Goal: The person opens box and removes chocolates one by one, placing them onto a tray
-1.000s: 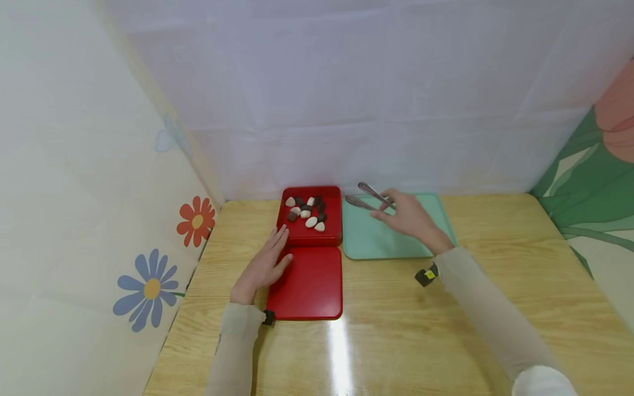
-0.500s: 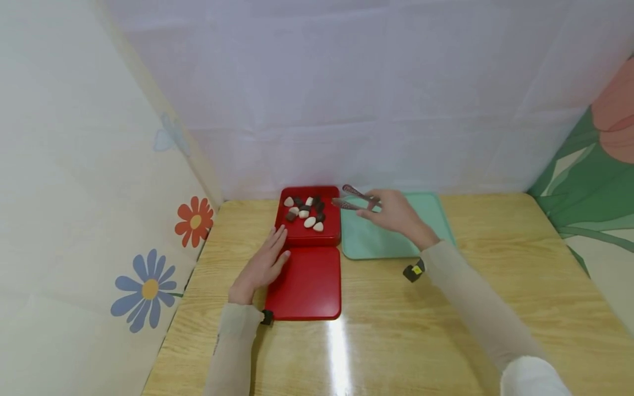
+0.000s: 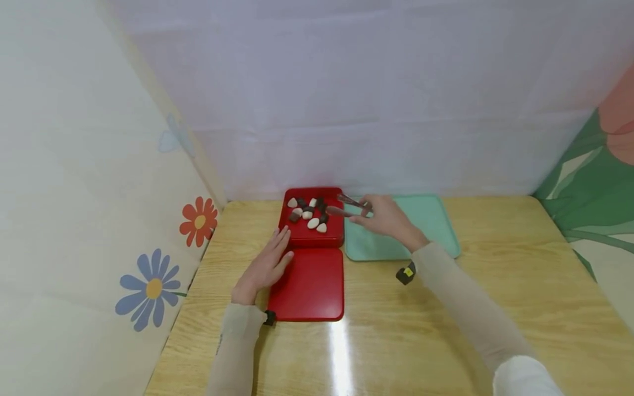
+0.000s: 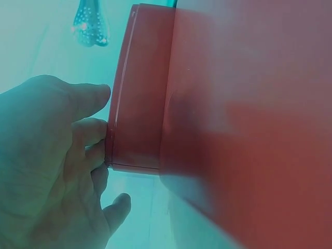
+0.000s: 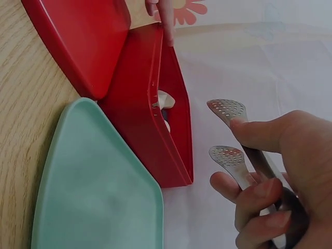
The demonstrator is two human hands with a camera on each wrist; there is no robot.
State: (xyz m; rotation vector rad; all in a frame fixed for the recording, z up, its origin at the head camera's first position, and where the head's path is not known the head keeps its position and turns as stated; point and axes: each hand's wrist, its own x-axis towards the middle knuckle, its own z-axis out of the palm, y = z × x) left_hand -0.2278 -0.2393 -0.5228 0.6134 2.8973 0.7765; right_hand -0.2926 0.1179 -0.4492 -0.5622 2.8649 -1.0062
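My right hand [image 3: 388, 217] grips metal tongs [image 5: 228, 110] with perforated, spoon-shaped tips. The tips stand apart, nothing between them, and overlap the right rim of a red box [image 3: 315, 242] in the head view. Inside the box lie several small dark, white and two-tone chocolate-like pieces [image 3: 313, 223]. My left hand [image 3: 262, 269] rests its extended fingers on the box's left front corner, the fingertips at the rim in the left wrist view. Below its thumb lies a flat red lid [image 3: 308, 289], directly in front of the box.
A mint-green tray [image 3: 426, 220] lies right of the box, partly under my right hand and forearm. A pale sheet [image 3: 317, 110] hangs right behind the box and tray. The wooden table [image 3: 396, 341] extends in front, and a flower-patterned wall [image 3: 153, 289] borders it on the left.
My right hand has moved left with the tongs, from over the green tray to the box's right rim. The left hand and the pieces have stayed in place.
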